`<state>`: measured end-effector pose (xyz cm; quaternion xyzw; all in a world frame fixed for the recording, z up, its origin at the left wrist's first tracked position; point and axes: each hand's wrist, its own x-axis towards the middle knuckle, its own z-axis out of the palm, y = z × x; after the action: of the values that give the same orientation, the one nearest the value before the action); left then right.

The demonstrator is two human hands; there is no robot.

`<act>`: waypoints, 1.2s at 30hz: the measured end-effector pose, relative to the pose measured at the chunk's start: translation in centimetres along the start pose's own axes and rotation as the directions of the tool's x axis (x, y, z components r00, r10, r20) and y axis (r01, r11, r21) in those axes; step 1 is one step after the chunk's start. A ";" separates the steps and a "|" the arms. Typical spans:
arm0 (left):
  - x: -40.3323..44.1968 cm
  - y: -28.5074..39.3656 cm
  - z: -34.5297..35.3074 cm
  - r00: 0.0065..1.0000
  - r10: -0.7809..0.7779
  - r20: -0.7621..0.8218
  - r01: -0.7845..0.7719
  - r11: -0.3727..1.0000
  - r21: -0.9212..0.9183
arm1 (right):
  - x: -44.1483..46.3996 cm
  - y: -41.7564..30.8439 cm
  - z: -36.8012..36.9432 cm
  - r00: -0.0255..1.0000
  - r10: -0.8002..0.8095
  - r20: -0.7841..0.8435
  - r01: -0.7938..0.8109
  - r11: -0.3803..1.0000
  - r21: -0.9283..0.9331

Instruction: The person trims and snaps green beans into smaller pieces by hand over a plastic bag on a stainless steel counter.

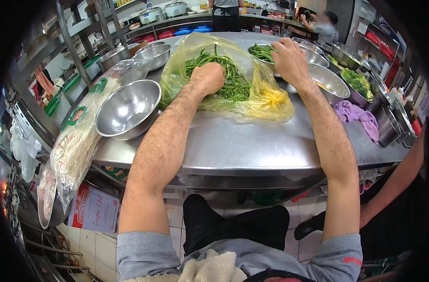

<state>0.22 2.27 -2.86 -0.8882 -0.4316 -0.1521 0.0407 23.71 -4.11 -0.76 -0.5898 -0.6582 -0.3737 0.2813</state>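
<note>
My left hand [208,79] is closed in a fist over the yellowish plastic bag [270,105], its fingers wrapped on green beans. More green beans [233,89] lie in the bag's open mouth, whole ones behind and short pieces nearer me. My right hand [291,61] hangs at the right edge of a metal bowl [272,65] that holds green beans [262,51]. Its fingers are bent downward and somewhat apart, and I see nothing between them; the fingertips are partly hidden.
A steel bowl [130,110] stands left of the bag, beside long packs of dried noodles [80,134]. On the right are several metal bowls, one with leafy greens [356,83], and a purple cloth [355,117]. Another person's arm [395,181] reaches in at lower right.
</note>
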 end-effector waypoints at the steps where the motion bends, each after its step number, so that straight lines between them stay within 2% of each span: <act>1: -0.2 -0.1 -0.2 0.999 0.017 -0.032 -0.019 0.999 -0.041 | 0.5 -0.8 -0.5 0.995 -0.073 -0.062 0.078 0.993 0.090; 2: -0.4 -0.2 -0.5 0.999 0.015 -0.035 -0.016 0.999 -0.039 | 0.7 -1.7 -0.9 0.995 -0.076 -0.066 0.081 0.993 0.090; 4: -0.6 -0.3 -1.1 0.963 0.102 -0.249 -0.160 0.961 -0.226 | 0.7 -4.2 -2.0 0.976 -0.211 0.055 0.192 0.952 0.240; 5: -0.9 -0.3 -1.3 0.943 0.159 -0.294 -0.241 0.933 -0.268 | 0.5 -5.1 -1.8 0.977 -0.206 0.052 0.189 0.953 0.239; 7: -1.7 0.9 -2.8 0.926 0.186 -0.329 -0.277 0.927 -0.254 | -0.2 -6.4 -1.3 0.933 -0.359 0.017 0.346 0.910 0.230; 8: -1.9 1.4 -3.2 0.908 0.205 -0.366 -0.306 0.920 -0.244 | -0.3 -6.5 -1.5 0.934 -0.358 0.016 0.345 0.911 0.228; 10: -1.7 1.6 -3.0 0.889 0.224 -0.399 -0.333 0.916 -0.226 | -0.1 -6.6 -2.1 0.930 -0.349 0.113 0.314 0.917 0.247; 12: -1.7 1.7 -2.8 0.870 0.243 -0.428 -0.356 0.911 -0.207 | 0.0 -6.6 -2.2 0.929 -0.355 0.101 0.322 0.913 0.252; 14: -1.7 1.8 -2.9 0.855 0.231 -0.464 -0.357 0.912 -0.203 | 0.0 -6.9 -2.4 0.953 -0.263 0.149 0.200 0.919 0.341; 15: -1.6 1.8 -2.9 0.856 0.230 -0.462 -0.355 0.912 -0.205 | 0.1 -7.1 -2.2 0.953 -0.263 0.150 0.200 0.918 0.342; 17: -1.4 1.7 -2.8 0.823 0.201 -0.531 -0.375 0.895 -0.241 | 0.4 -7.4 -1.8 0.987 -0.070 0.146 -0.033 0.796 0.605; 18: -1.5 1.9 -2.9 0.824 0.201 -0.529 -0.374 0.895 -0.243 | 0.4 -7.7 -2.0 0.987 -0.069 0.148 -0.035 0.795 0.605; 20: -1.6 2.3 -3.1 0.827 0.040 -0.560 -0.347 0.822 -0.452 | 0.7 -8.0 -2.6 0.932 0.119 0.342 -0.338 0.625 0.704; 21: -1.6 2.3 -3.3 0.827 0.039 -0.560 -0.345 0.822 -0.453 | 0.8 -8.1 -2.1 0.933 0.098 0.347 -0.329 0.628 0.706; 22: -1.5 2.2 -3.6 0.830 -0.096 -0.549 -0.305 0.747 -0.591 | 0.5 -8.2 -1.8 0.933 0.098 0.347 -0.329 0.627 0.706; 23: -1.4 2.1 -3.9 0.827 -0.224 -0.516 -0.269 0.648 -0.713 | 0.2 -8.2 -1.5 0.942 0.040 0.333 -0.269 0.684 0.679; 24: -1.0 1.6 -3.8 0.827 -0.222 -0.516 -0.271 0.648 -0.712 | -0.1 -8.3 -1.6 0.946 -0.020 0.324 -0.206 0.734 0.647; 26: -0.6 0.4 -3.7 0.830 -0.312 -0.463 -0.284 0.478 -0.831 | -0.5 -7.9 -1.7 0.936 -0.065 0.346 -0.184 0.749 0.637; 29: -0.5 -0.1 -3.5 0.860 -0.289 -0.421 -0.258 0.467 -0.846 | -0.3 -7.7 -1.5 0.941 -0.012 0.338 -0.234 0.700 0.675; 31: -0.6 0.0 -3.5 0.877 -0.268 -0.398 -0.247 0.458 -0.854 | 0.2 -7.8 -1.9 0.932 0.008 0.362 -0.290 0.616 0.732; 34: -0.6 0.6 -3.4 0.906 -0.205 -0.369 -0.254 0.433 -0.865 | 0.4 -8.1 -2.2 0.949 -0.012 0.314 -0.240 0.618 0.749; 36: -0.6 0.9 -3.3 0.922 -0.145 -0.359 -0.264 0.443 -0.857 | 0.4 -8.2 -2.6 0.944 0.001 0.330 -0.261 0.615 0.744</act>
<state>-0.23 0.57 0.12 -0.7418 -0.2369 -0.5241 -0.3448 15.41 -6.26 -0.27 -0.5057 -0.7436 0.0630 0.4329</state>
